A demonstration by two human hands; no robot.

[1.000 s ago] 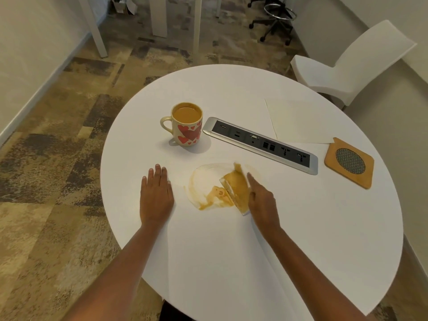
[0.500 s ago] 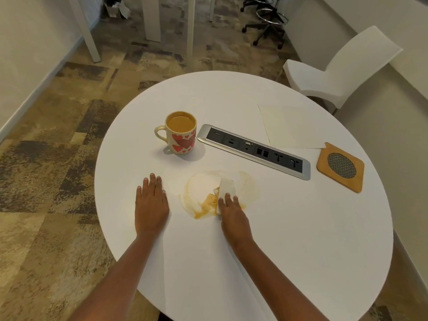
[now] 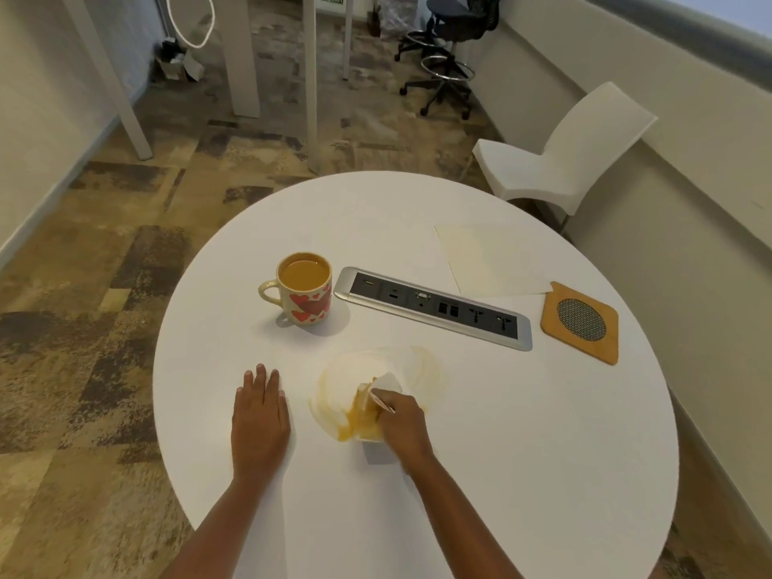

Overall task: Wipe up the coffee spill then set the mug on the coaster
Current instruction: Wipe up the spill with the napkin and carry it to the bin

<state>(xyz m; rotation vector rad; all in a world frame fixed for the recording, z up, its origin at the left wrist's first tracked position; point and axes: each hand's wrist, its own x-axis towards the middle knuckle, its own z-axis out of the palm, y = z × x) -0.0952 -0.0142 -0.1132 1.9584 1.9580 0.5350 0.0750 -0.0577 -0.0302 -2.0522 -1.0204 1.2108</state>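
Mug [image 3: 307,302] full of coffee [image 3: 303,272], right hand [image 3: 403,428] gripping napkin [image 3: 386,382], left hand [image 3: 259,420] flat

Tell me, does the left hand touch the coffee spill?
Apart. The head view shows bare white table between the left hand and the coffee spill.

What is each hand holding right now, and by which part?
The right hand grips the paper napkin by its near, coffee-soaked end; the white far end sticks out. The left hand lies flat on the table, holding nothing.
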